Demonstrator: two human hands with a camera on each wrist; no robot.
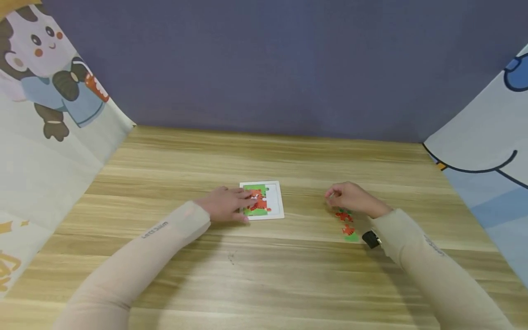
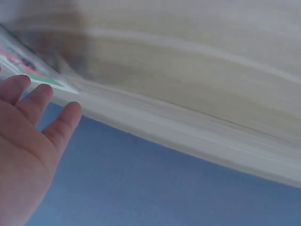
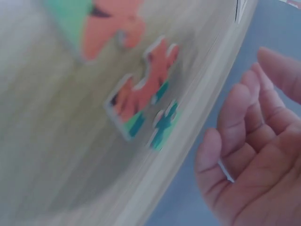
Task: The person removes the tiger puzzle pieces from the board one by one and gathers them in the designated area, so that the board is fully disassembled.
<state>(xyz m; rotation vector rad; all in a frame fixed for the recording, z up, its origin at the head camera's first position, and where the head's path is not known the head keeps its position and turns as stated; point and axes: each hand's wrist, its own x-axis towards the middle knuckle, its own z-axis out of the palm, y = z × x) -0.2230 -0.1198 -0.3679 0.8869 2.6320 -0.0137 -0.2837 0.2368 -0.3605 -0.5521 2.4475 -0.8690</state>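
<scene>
A square jigsaw in a white tray (image 1: 282, 211) shows an orange tiger on green, with bare white board along its right side. My left hand (image 1: 226, 204) rests over its left part, fingers spread and covering some of the picture. To the right, my right hand (image 1: 350, 197) hovers over loose pieces with fingers curled and thumb close to the fingertips; I cannot tell whether it pinches anything. Below it lie an orange-and-green piece (image 3: 141, 87), a small green piece (image 3: 164, 126) and a larger orange piece with a green edge (image 3: 110, 28).
The wood-grain table (image 1: 264, 275) runs back to a dark blue wall panel (image 1: 264, 68). Cartoon-printed panels stand at the left (image 1: 62, 151) and right (image 1: 474, 151). A black device (image 1: 371, 239) sits by the right wrist.
</scene>
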